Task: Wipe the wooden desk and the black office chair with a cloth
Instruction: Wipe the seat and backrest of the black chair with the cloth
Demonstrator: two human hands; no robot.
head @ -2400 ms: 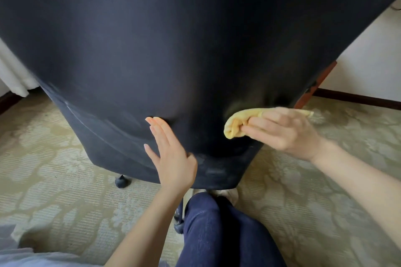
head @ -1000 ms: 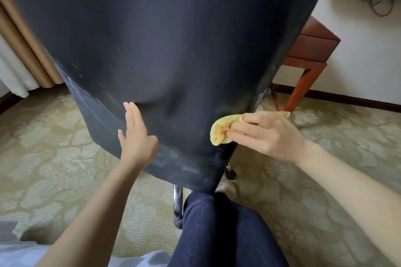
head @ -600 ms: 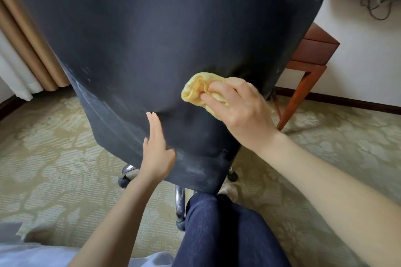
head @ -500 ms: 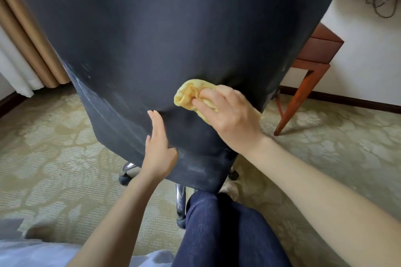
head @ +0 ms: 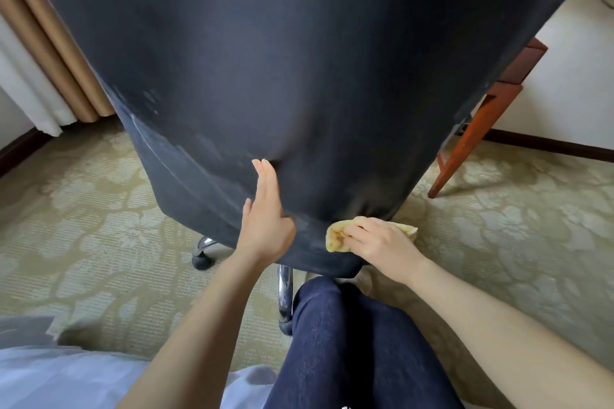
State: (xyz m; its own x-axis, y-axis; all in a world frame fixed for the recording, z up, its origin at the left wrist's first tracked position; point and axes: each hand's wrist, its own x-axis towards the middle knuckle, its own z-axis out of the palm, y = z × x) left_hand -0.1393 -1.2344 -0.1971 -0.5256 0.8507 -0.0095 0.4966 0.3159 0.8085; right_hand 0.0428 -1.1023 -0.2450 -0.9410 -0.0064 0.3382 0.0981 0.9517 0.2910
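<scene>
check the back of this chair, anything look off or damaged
No tear or break shows, but the black chair back carries pale, dusty scuff patches along its lower left and bottom edge, unlike the darker middle. The right hand presses the yellow cloth at the bottom edge; the left hand rests flat beside it.

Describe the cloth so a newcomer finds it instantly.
Start at the big black chair back filling the view and follow it down to its bottom edge, right of centre. There the right hand holds the cloth against it: small, crumpled, the only yellow thing.
</scene>
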